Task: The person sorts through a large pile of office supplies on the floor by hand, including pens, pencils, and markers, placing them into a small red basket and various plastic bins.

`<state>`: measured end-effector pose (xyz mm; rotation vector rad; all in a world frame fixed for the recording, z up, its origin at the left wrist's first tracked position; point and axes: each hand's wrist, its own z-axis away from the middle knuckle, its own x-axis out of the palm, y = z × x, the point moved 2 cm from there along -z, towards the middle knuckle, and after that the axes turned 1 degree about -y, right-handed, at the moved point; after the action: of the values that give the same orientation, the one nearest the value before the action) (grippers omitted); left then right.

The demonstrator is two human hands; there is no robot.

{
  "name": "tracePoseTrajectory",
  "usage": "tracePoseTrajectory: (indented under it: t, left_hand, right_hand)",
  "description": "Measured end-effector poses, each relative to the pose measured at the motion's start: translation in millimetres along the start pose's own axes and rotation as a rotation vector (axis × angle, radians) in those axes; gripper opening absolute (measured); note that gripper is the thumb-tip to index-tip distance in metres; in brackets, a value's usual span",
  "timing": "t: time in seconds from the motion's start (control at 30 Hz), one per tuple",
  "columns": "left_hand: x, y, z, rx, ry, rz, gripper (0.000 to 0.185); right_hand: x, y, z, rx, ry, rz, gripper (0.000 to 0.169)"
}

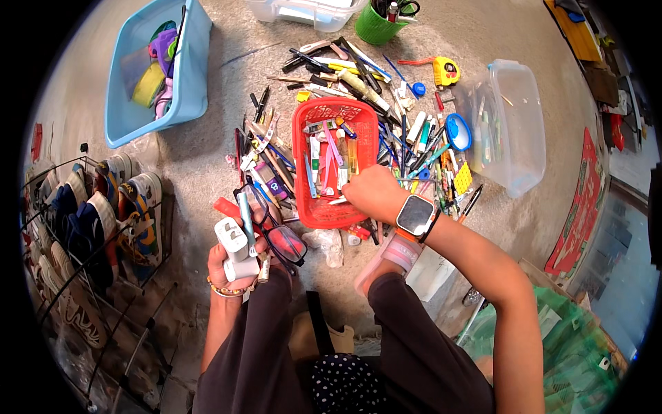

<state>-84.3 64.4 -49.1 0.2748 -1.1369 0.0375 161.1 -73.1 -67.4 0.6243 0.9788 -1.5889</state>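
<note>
My left hand, at the lower left of the piles, holds white plastic adapters, with a light blue stick-like item and a small tube beside them. Dark-framed glasses lie against its fingers; whether it grips them too is unclear. My right hand, wearing a watch on its wrist, reaches over the lower right rim of a red plastic basket. Its fingertips are at a thin white item inside; the grip is hidden. Pink strips, a glue stick and small tubes lie in the basket.
Pens and markers lie heaped around the basket. A blue bin, green pen cup, clear container and yellow tape measure stand or lie beyond. On the left is a wire shoe rack; green netting lies lower right.
</note>
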Motion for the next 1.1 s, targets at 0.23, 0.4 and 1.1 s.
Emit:
tracePoseTrajectory:
  t: [0.23,0.4,1.1]
  left_hand:
    - [-1,0,0,-0.006,-0.012,0.027,0.050]
    - [1,0,-1,-0.011,-0.006,0.045,0.049]
    - [2,-1,-3,0.010,0.021,-0.008,0.048]
  right_hand:
    - [5,1,17,0.125,0.063,-0.036,0.009]
    - [-1,8,34,0.203,0.136,-0.132,0.006]
    - [-53,164,231,1.127,0.943,-0.158,0.027]
